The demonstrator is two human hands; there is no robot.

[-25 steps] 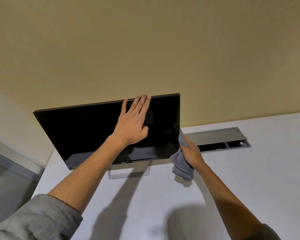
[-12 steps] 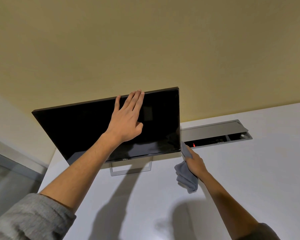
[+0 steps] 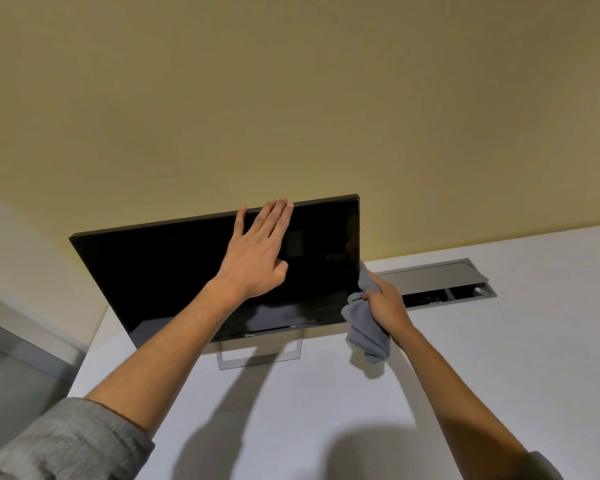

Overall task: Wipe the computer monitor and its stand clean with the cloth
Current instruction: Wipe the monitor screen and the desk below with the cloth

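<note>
A black monitor [image 3: 160, 271] with a dark screen stands on the white desk [image 3: 326, 410], tilted back. Its grey frame stand [image 3: 258, 362] shows below the lower bezel. My left hand [image 3: 257, 258] lies flat on the upper middle of the screen, fingertips reaching the top edge. My right hand [image 3: 383, 303] grips a grey cloth [image 3: 366, 330] against the monitor's lower right edge. Part of the cloth hangs down over the desk.
A grey cable hatch [image 3: 440, 282] is set into the desk right of the monitor, its lid raised and the slot open. A beige wall [image 3: 291, 98] rises behind. The desk's left edge [image 3: 84, 362] drops off beside a glass panel.
My right hand with the cloth went down below the monitor's right corner, then came back up along its right edge. My left hand stayed flat on the screen, ending nearer its top edge.
</note>
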